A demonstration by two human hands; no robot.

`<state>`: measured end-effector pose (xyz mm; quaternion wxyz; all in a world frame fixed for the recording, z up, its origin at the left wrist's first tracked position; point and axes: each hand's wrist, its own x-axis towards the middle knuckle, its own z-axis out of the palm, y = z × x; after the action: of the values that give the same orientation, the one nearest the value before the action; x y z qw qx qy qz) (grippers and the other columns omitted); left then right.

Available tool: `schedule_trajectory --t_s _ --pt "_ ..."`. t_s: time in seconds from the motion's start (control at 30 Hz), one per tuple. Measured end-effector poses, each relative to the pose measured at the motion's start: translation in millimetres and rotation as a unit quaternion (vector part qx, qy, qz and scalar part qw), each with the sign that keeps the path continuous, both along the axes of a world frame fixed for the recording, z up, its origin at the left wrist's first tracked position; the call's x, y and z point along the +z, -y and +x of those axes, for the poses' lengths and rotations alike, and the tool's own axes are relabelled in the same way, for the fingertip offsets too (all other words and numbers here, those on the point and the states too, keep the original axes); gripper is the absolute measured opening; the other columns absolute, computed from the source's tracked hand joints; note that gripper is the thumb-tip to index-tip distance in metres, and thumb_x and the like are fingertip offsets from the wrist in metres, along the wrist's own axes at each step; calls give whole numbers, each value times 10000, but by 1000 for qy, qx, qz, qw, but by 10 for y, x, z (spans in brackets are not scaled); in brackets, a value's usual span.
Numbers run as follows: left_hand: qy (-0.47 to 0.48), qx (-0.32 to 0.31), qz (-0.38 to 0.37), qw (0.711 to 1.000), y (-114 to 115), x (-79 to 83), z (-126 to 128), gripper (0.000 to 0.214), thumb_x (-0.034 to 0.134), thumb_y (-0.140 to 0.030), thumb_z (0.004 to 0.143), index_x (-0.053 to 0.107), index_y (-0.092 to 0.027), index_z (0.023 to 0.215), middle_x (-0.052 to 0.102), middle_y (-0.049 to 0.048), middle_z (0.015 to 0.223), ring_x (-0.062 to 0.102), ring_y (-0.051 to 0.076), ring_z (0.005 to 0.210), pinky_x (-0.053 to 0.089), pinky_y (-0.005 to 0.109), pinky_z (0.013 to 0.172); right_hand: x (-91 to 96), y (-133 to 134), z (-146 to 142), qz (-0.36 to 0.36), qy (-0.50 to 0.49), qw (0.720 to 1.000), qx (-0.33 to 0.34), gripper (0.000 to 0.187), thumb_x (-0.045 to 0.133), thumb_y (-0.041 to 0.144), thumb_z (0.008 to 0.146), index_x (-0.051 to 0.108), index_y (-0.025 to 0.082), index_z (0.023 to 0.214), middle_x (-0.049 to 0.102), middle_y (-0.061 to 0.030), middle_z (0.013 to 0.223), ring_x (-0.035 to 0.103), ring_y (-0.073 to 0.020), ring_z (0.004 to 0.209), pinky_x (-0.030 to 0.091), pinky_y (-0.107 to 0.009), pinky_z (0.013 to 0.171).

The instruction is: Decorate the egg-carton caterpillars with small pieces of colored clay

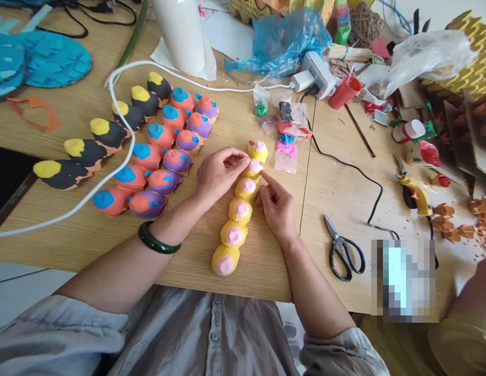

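Note:
A yellow egg-carton strip (239, 211) with pink-painted tips lies lengthwise on the wooden table (266, 271) in front of me. My left hand (219, 169) is curled with its fingertips pinching the strip near its far end. My right hand (276, 206) rests against the strip's right side, forefinger stretched toward the same far cups, the other fingers folded. A green bangle (159, 240) is on my left wrist.
Left of the strip lie three more painted strips: black with yellow tips (105, 133), orange with blue tips (149, 151), purple and orange (180, 156). A white cable (121, 120) crosses them. Black scissors (343, 250), a yellow glue gun (417, 193), small bags (286, 136) and clutter sit right.

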<state>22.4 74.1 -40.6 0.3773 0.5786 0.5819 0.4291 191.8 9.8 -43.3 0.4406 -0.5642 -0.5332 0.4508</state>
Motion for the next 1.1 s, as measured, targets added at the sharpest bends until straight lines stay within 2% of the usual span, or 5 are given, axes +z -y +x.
schedule_trajectory --t_s 0.2,0.43,0.6,0.9,1.1 --pt "52 7 -5 999 -13 13 -30 338 664 -499 930 777 -182 952 821 75 1008 744 223 945 573 298 870 35 -16 4 -2 -23 1000 -9 416 597 404 1010 684 168 1342 580 74 614 517 -104 548 468 -291 595" --pt "96 -7 0 995 67 39 -77 300 664 -411 947 796 -170 1068 833 83 1079 771 221 1007 597 313 927 55 -19 23 -24 -62 998 -16 471 629 575 1002 683 210 1295 569 60 620 490 -111 526 438 -285 536" --pt "91 -21 10 996 112 32 -80 334 672 -414 957 808 -167 1136 824 105 1179 779 242 1082 603 337 978 71 -8 29 -33 -67 997 -19 462 624 582 1003 689 226 1291 581 42 652 504 -121 545 444 -292 541" --pt "74 -11 7 997 82 21 -52 315 658 -392 965 809 -164 1123 827 99 1162 778 235 1068 606 327 965 63 -9 18 -29 -46 999 -9 495 627 610 991 690 217 1286 584 45 641 496 -118 547 444 -281 537" --pt "82 9 42 996 148 70 -41 316 637 -399 972 775 -185 1159 801 100 1187 766 221 1069 616 318 952 125 -9 30 -20 -93 995 -37 471 649 607 976 690 228 1253 598 37 696 512 -116 574 467 -278 569"
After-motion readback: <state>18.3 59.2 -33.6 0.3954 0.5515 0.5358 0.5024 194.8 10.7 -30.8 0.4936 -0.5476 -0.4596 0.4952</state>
